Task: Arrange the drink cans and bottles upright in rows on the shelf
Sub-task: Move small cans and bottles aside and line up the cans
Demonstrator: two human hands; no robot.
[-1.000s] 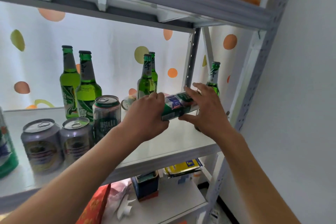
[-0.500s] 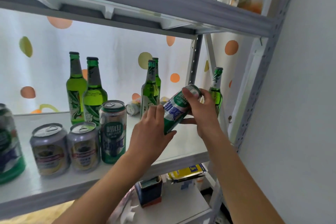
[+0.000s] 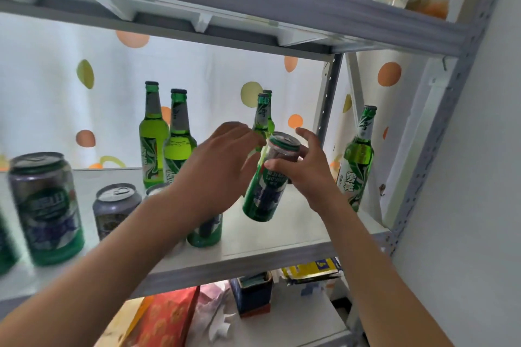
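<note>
My right hand [image 3: 303,169] grips a tall green and blue can [image 3: 265,194] near its top, holding it almost upright just above the white shelf [image 3: 282,236]. My left hand [image 3: 217,172] hovers just left of the can with fingers loosely spread, and I cannot tell if it still touches it. Another tall green can [image 3: 205,231] stands behind my left wrist, mostly hidden. Two green bottles [image 3: 166,144] stand at the back left, two more [image 3: 263,118] behind my hands, and one green bottle [image 3: 356,160] at the right.
A tall can [image 3: 46,208] and a short grey can [image 3: 115,208] stand at the left front of the shelf. The upper shelf beam [image 3: 253,0] runs overhead. A metal post [image 3: 327,110] rises behind the hands. Boxes and bags [image 3: 253,296] lie on the lower shelf.
The can has gone from lying sideways between both hands to nearly upright in my right hand. My left hand has come off its lower end. The view has shifted left.
</note>
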